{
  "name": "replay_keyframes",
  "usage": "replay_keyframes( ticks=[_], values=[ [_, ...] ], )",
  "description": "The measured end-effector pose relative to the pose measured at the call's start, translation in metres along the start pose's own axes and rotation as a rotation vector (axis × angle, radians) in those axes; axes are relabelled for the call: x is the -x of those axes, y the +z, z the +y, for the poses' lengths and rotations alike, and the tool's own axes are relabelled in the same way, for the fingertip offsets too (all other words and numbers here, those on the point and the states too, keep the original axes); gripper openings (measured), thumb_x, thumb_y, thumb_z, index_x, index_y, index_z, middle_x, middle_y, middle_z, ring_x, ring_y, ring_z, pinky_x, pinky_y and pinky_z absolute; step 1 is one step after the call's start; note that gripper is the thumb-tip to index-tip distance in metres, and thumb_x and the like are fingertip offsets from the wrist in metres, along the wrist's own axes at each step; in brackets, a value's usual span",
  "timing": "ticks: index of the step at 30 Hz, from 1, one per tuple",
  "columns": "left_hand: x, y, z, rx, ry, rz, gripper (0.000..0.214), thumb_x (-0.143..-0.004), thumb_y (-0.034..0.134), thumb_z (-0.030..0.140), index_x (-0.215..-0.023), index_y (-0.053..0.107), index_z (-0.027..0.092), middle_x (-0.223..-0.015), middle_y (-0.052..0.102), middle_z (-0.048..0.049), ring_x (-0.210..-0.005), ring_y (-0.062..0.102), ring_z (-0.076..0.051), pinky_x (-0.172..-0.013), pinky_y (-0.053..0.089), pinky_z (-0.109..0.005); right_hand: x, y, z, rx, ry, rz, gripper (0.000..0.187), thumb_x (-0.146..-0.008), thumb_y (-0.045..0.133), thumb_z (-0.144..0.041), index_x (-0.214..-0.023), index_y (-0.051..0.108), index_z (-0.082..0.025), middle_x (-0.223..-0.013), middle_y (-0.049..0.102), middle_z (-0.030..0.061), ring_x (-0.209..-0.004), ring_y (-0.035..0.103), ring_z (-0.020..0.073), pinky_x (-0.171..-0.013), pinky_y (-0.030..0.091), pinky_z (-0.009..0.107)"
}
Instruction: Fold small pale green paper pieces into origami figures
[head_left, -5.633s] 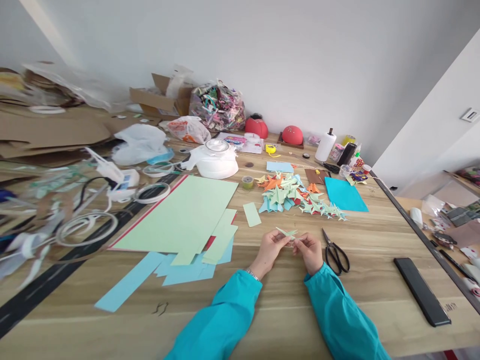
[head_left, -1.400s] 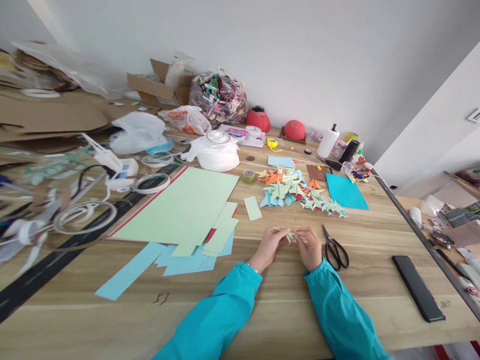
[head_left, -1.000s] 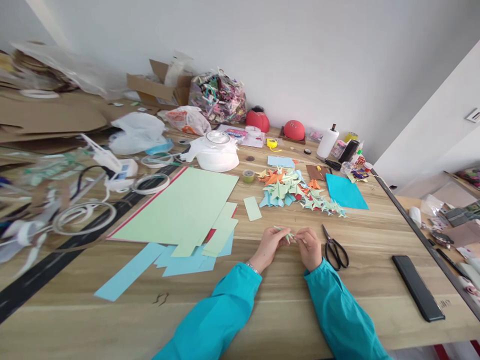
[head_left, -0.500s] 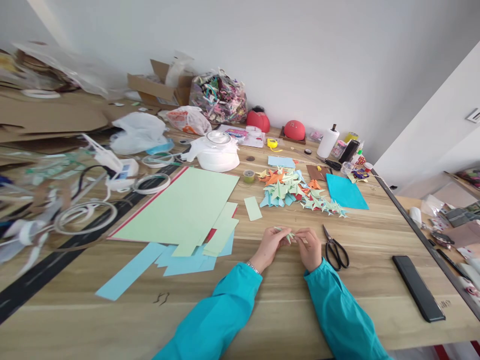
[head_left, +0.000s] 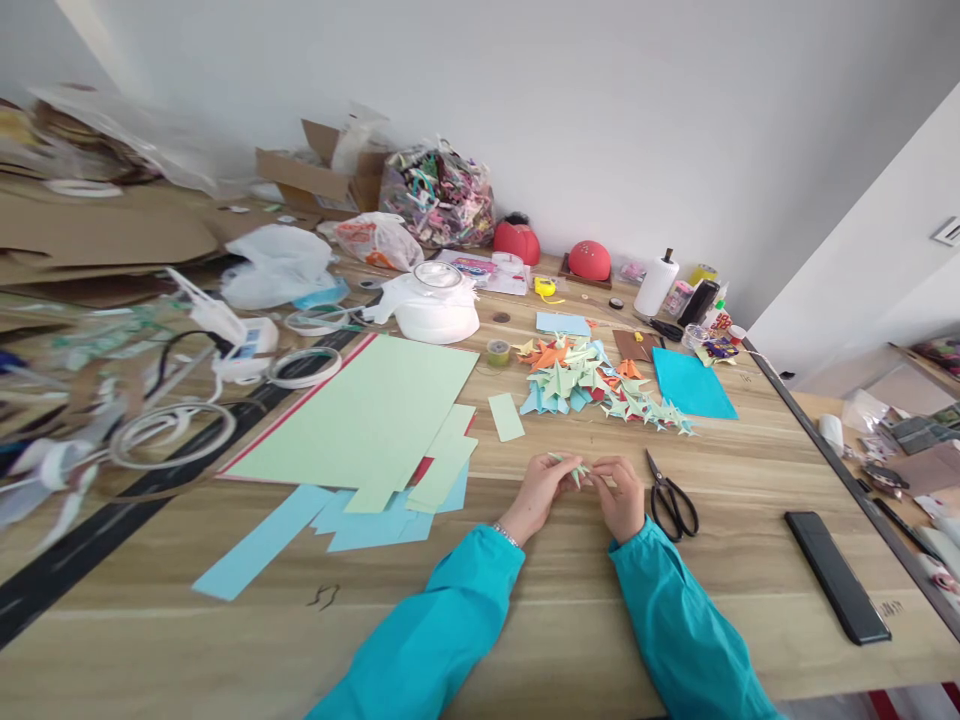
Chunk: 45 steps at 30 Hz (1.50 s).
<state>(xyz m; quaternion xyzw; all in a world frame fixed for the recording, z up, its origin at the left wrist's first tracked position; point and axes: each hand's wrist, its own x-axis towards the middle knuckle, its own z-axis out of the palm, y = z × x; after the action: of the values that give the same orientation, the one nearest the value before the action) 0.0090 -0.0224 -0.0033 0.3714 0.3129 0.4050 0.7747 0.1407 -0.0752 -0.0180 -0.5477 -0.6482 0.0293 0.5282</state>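
Between my two hands is a small folded piece of pale green paper [head_left: 576, 470]. My left hand [head_left: 541, 492] pinches it from the left. My right hand [head_left: 618, 494] is closed at its other side, thumb and fingertips together against the paper's edge; the exact contact is too small to make out. Just right of my right hand lie black-handled scissors [head_left: 673, 510]. Beyond my hands is a heap of folded paper stars [head_left: 559, 380] in green, orange and blue. A small green paper rectangle [head_left: 506, 417] lies flat to the upper left of my hands.
At left, a large green paper sheet [head_left: 360, 410] overlaps green and blue strips [head_left: 262, 540]. A turquoise square [head_left: 694, 382] lies beyond the scissors. A black phone-like slab [head_left: 838, 578] is near the right edge. Tape rolls, cables and bags [head_left: 277, 265] crowd the far left.
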Motion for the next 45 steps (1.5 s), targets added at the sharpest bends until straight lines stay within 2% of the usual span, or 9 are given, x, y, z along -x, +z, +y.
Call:
replay_keyframes(
  ticks=[8,14,18,21,23,26,34,39,45],
  values=[
    [0.000,0.001,0.000,0.033,-0.007,0.013,0.021,-0.063,0.073,0.031,-0.060,0.065,0.012,-0.056,0.062,-0.0011,-0.052,0.054,-0.010,-0.053,0.043,-0.022,0.002,0.001,0.002,0.049,0.002,0.007,0.005,-0.081,0.057,-0.017,-0.083,0.061,-0.021,-0.081,0.065,0.0054,-0.079,0.059,0.0188,-0.071,0.050,0.034],
    [0.000,-0.002,0.001,0.106,-0.006,0.066,0.028,-0.060,0.077,0.027,-0.083,0.068,0.013,-0.067,0.069,-0.0029,-0.053,0.057,-0.010,-0.052,0.045,-0.021,0.003,0.001,0.002,0.062,0.065,0.088,0.028,-0.078,0.061,-0.020,-0.106,0.053,-0.019,-0.101,0.058,0.0108,-0.090,0.056,0.0211,-0.067,0.051,0.033],
    [0.000,-0.001,0.003,0.230,-0.028,0.098,0.032,-0.054,0.081,0.021,-0.082,0.069,0.011,-0.075,0.071,-0.0054,-0.063,0.064,-0.014,-0.065,0.053,-0.027,0.002,-0.002,-0.005,0.020,0.076,0.194,0.013,-0.080,0.059,-0.021,-0.090,0.051,-0.019,-0.096,0.055,0.0094,-0.090,0.054,0.0207,-0.069,0.049,0.034],
    [0.000,-0.001,0.003,0.260,-0.023,0.110,0.032,-0.053,0.081,0.019,-0.081,0.070,0.011,-0.074,0.071,-0.0045,-0.066,0.065,-0.014,-0.071,0.054,-0.027,0.003,-0.001,-0.007,-0.028,0.123,0.079,0.015,-0.084,0.055,-0.025,-0.071,0.050,-0.019,-0.072,0.053,0.0025,-0.067,0.052,0.0149,-0.061,0.045,0.029],
    [0.000,0.000,0.002,0.252,-0.013,0.104,0.032,-0.053,0.081,0.018,-0.082,0.070,0.012,-0.073,0.071,-0.0042,-0.068,0.065,-0.014,-0.072,0.053,-0.027,0.005,0.003,-0.006,-0.057,0.192,-0.059,0.019,-0.085,0.053,-0.031,-0.070,0.052,-0.019,-0.067,0.054,0.0014,-0.059,0.050,0.0132,-0.055,0.042,0.026],
    [0.001,0.000,0.001,0.218,-0.013,0.090,0.031,-0.053,0.081,0.017,-0.081,0.070,0.011,-0.072,0.071,-0.0052,-0.070,0.065,-0.015,-0.073,0.053,-0.027,0.008,0.008,-0.003,-0.047,0.277,-0.139,0.023,-0.087,0.049,-0.036,-0.073,0.055,-0.018,-0.066,0.057,0.0016,-0.057,0.050,0.0128,-0.053,0.041,0.025],
    [0.002,0.002,-0.001,0.139,0.026,0.065,0.026,-0.053,0.080,0.016,-0.076,0.069,0.012,-0.074,0.072,-0.0044,-0.071,0.064,-0.015,-0.074,0.050,-0.028,0.004,0.005,0.001,-0.093,0.426,-0.147,0.027,-0.083,0.051,-0.043,-0.071,0.052,-0.018,-0.062,0.055,-0.0012,-0.050,0.048,0.0106,-0.047,0.038,0.023],
    [0.003,0.002,-0.001,0.140,0.035,0.062,0.025,-0.049,0.081,0.014,-0.070,0.067,0.014,-0.068,0.069,-0.0009,-0.068,0.063,-0.013,-0.074,0.048,-0.027,0.004,0.006,0.001,-0.014,0.446,-0.054,0.032,-0.080,0.056,-0.044,-0.063,0.044,-0.020,-0.051,0.045,-0.0058,-0.045,0.042,0.0093,-0.045,0.035,0.022],
    [0.002,0.002,-0.004,0.099,0.050,0.025,0.023,-0.051,0.080,0.015,-0.069,0.066,0.013,-0.070,0.067,-0.0008,-0.070,0.061,-0.013,-0.074,0.047,-0.027,0.005,0.008,0.000,-0.255,0.401,-0.111,0.021,-0.086,0.049,-0.039,-0.086,0.053,-0.018,-0.071,0.061,0.0024,-0.059,0.056,0.0129,-0.055,0.045,0.025]
  ],
)
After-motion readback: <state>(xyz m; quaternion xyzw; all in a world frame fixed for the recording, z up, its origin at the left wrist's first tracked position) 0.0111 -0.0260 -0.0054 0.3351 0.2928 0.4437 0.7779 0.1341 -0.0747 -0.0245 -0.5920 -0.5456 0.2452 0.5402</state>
